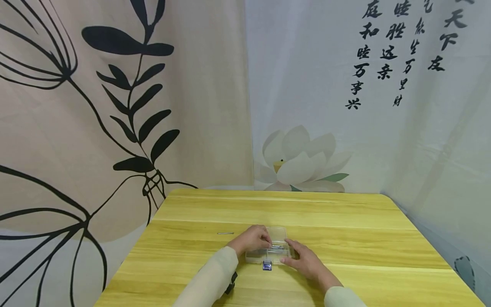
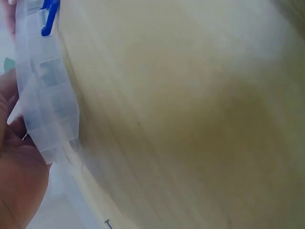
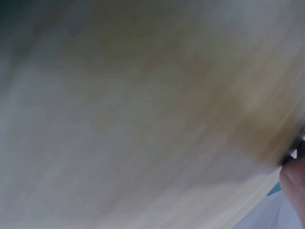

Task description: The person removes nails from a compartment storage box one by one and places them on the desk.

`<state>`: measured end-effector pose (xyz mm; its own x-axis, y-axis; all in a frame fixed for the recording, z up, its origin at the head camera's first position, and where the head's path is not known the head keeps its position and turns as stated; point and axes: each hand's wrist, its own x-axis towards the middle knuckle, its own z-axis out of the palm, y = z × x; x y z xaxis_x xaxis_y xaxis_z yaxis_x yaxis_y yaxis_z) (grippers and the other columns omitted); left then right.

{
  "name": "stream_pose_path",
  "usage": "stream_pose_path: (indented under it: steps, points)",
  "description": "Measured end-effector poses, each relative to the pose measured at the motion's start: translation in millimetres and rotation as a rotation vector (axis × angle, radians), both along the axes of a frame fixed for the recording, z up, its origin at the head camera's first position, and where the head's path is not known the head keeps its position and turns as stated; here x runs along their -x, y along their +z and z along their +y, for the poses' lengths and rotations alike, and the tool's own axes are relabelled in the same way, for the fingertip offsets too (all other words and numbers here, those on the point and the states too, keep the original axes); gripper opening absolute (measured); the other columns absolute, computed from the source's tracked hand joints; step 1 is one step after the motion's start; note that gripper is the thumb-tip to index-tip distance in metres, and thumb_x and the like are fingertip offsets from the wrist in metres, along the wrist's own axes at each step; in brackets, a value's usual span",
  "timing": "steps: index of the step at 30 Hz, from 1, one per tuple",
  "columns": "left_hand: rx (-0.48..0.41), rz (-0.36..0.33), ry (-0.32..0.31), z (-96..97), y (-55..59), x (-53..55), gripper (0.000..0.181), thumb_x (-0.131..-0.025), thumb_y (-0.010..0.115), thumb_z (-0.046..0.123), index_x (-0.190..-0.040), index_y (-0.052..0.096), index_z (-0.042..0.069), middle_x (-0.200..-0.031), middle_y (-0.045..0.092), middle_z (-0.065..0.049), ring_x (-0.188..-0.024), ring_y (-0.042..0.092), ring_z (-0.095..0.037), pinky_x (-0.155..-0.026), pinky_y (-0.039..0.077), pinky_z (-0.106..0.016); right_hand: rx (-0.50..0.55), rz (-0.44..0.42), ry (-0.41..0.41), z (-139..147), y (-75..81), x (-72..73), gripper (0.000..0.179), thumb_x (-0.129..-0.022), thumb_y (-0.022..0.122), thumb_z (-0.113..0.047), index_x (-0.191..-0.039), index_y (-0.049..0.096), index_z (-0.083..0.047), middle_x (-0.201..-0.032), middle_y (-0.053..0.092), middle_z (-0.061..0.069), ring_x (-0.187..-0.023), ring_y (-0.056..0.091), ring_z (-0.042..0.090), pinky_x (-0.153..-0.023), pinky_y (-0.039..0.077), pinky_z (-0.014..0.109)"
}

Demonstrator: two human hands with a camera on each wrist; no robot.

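A clear plastic compartment box (image 1: pixel 256 256) stands with its lid raised on the table, and a blue latch (image 1: pixel 267 265) hangs at its front. Several thin metal nails (image 1: pixel 278 247) lie in a rear compartment. My left hand (image 1: pixel 253 238) is bent over the left of the box, its fingertips down by the nails; whether it pinches one is hidden. On the right side, my right hand (image 1: pixel 307 260) holds the box between thumb and fingers. The left wrist view shows the box (image 2: pixel 47 95) from the side with the left hand (image 2: pixel 21 176) against it.
A single nail (image 1: pixel 225 233) lies on the wooden table (image 1: pixel 345 238), left of the box. A dark strap-like object (image 1: pixel 231 283) shows beside the left sleeve. Printed cloth (image 1: pixel 215 106) hangs behind the table. The right wrist view is mostly blurred tabletop.
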<state>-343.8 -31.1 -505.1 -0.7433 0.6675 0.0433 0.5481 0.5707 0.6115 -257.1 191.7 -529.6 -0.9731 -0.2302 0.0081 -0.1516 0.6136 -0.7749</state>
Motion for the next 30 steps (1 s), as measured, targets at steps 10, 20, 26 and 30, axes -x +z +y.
stream_pose_path:
  steps: [10, 20, 26, 30]
  points:
    - [-0.048, -0.031, 0.020, -3.1, 7.2, 2.4, 0.009, -0.092, 0.072, 0.013, -0.084, 0.077, 0.013, -0.085, 0.061, 0.011, -0.078, 0.054, -0.004, -0.073, 0.047, -0.023, 0.001, 0.017, -0.001, 1, -0.2, -0.6, 0.070, -0.091, 0.073, -0.037, -0.148, 0.046, -0.006, -0.147, 0.042, 0.027, -0.135, 0.036, 0.050, -0.106, 0.027, 0.065]
    - [-0.113, -0.043, 0.062, -15.5, 17.5, 9.5, 0.012, -0.096, 0.068, 0.017, -0.096, 0.077, 0.009, -0.091, 0.069, 0.008, -0.079, 0.059, -0.006, -0.071, 0.050, -0.026, -0.004, 0.006, -0.003, 0, 0.2, -0.1, 0.072, -0.091, 0.072, -0.039, -0.148, 0.045, -0.007, -0.148, 0.041, 0.027, -0.136, 0.035, 0.050, -0.106, 0.027, 0.065]
    - [-0.138, -0.091, 0.097, -23.9, 21.4, 12.3, 0.015, -0.098, 0.066, 0.017, -0.100, 0.075, 0.005, -0.090, 0.069, 0.005, -0.077, 0.058, -0.009, -0.070, 0.050, -0.029, -0.009, 0.001, -0.006, 0, 0.9, -0.5, 0.072, -0.091, 0.072, -0.040, -0.149, 0.045, -0.007, -0.148, 0.042, 0.028, -0.135, 0.036, 0.050, -0.107, 0.027, 0.065]
    - [-0.145, -0.105, 0.120, -29.0, 23.3, 14.2, 0.016, -0.098, 0.065, 0.017, -0.102, 0.074, 0.004, -0.088, 0.066, 0.006, -0.076, 0.056, -0.010, -0.069, 0.049, -0.029, -0.007, 0.003, -0.007, -1, 1.4, -0.9, 0.072, -0.091, 0.072, -0.038, -0.149, 0.044, -0.006, -0.147, 0.042, 0.028, -0.135, 0.036, 0.050, -0.106, 0.028, 0.065]
